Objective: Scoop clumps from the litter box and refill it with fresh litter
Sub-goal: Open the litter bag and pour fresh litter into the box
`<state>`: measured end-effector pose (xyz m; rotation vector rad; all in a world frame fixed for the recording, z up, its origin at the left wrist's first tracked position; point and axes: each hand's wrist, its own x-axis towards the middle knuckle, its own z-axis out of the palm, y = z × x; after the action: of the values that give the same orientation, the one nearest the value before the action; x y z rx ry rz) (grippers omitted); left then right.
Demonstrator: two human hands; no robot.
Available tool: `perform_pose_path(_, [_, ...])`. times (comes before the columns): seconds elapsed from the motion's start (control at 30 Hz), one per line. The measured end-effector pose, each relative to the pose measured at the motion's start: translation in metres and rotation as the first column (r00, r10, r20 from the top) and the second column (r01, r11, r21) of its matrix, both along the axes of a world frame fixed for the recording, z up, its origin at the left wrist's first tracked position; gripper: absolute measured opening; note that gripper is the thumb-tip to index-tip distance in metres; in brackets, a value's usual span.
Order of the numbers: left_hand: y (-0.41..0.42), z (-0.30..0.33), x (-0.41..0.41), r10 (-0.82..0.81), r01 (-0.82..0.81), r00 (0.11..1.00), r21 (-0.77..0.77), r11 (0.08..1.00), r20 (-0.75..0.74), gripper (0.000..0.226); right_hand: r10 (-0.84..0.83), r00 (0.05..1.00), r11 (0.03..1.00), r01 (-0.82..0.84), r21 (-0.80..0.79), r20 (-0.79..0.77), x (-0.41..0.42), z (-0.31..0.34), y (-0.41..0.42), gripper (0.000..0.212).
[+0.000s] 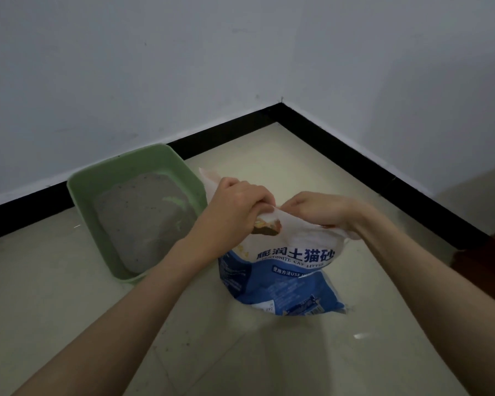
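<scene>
I see both hands at the centre of the frame. My left hand (237,205) has its grip closed on the white top of the litter bag (280,278), and my right hand (323,211) pinches the same top. The bag stands on the floor (69,295), just right of the green litter box (103,172) with grey litter (137,221), near the wall corner.

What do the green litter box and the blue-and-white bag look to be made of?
Litter box: likely moulded plastic, matte pale green, with one-piece walls and rounded corners. Litter bag: seems a thin printed plastic film, slightly glossy, since it crumples and folds softly where the left hand and right hand grip its top; a woven or paper layer cannot be ruled out.
</scene>
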<state>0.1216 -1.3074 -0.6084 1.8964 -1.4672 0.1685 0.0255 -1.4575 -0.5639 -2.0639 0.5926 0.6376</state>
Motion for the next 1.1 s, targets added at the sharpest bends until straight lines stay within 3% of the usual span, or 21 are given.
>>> perform_pose_path(0.07, [0.010,0.002,-0.001,0.014,-0.012,1.000,0.077,0.997,-0.025,0.020,-0.278,0.955,0.957,0.265,0.122,0.108,-0.003,-0.004,-0.002,0.042])
perform_pose_path(0.13, [0.023,0.011,-0.004,0.031,-0.028,0.999,0.151,0.988,-0.014,0.026,-0.447,0.887,0.880,0.414,0.231,0.114,-0.010,-0.001,0.001,0.045])
perform_pose_path(0.23, [0.043,0.031,-0.014,0.131,-0.135,0.991,0.230,0.964,0.030,0.023,-0.477,0.874,0.868,0.452,0.205,0.093,-0.022,0.015,0.016,0.044])
perform_pose_path(0.33, [0.068,0.036,-0.037,0.372,-0.323,0.922,0.318,0.891,-0.107,0.007,-0.512,0.857,0.852,0.497,0.164,0.064,-0.034,0.040,0.028,0.040])
perform_pose_path(0.37, [0.077,0.034,-0.049,0.469,-0.377,0.859,0.366,0.850,-0.205,0.003,-0.535,0.844,0.835,0.522,0.173,0.041,-0.041,0.046,0.031,0.039])
perform_pose_path(0.43, [0.090,0.034,-0.078,0.634,-0.429,0.647,0.484,0.762,-0.424,0.002,-0.578,0.816,0.800,0.564,0.205,0.007,-0.055,0.054,0.036,0.034])
perform_pose_path(0.5, [0.095,0.034,-0.105,0.739,-0.464,0.430,0.575,0.674,-0.519,0.004,-0.578,0.816,0.800,0.572,0.183,-0.024,-0.065,0.061,0.046,0.028])
perform_pose_path(0.57, [0.098,0.033,-0.129,0.795,-0.521,0.244,0.616,0.591,-0.556,0.002,-0.546,0.834,0.818,0.551,0.165,-0.079,-0.073,0.065,0.059,0.025])
perform_pose_path(0.63, [0.101,0.035,-0.146,0.833,-0.542,0.081,0.677,0.498,-0.547,0.019,-0.508,0.849,0.828,0.527,0.191,-0.142,-0.083,0.062,0.072,0.022])
perform_pose_path(0.8, [0.123,0.014,-0.171,0.887,-0.370,-0.128,0.851,0.372,-0.443,0.056,-0.652,0.748,0.723,0.662,0.196,-0.122,-0.101,0.051,0.078,0.025])
perform_pose_path(0.87, [0.133,0.004,-0.171,0.854,-0.271,-0.277,0.889,0.370,-0.440,0.055,-0.659,0.739,0.715,0.673,0.189,-0.137,-0.103,0.049,0.072,0.029])
perform_pose_path(0.97, [0.142,-0.007,-0.170,0.680,-0.165,-0.540,0.854,0.493,-0.496,0.040,-0.642,0.747,0.718,0.665,0.203,-0.176,-0.110,0.047,0.070,0.027])
perform_pose_path(1.03, [0.143,-0.010,-0.169,0.582,-0.122,-0.652,0.825,0.552,-0.486,0.026,-0.654,0.733,0.702,0.681,0.211,-0.188,-0.111,0.046,0.070,0.027])
perform_pose_path(1.1, [0.144,-0.010,-0.168,0.542,-0.113,-0.708,0.830,0.546,-0.452,0.019,-0.659,0.727,0.692,0.686,0.225,-0.191,-0.111,0.047,0.070,0.029])
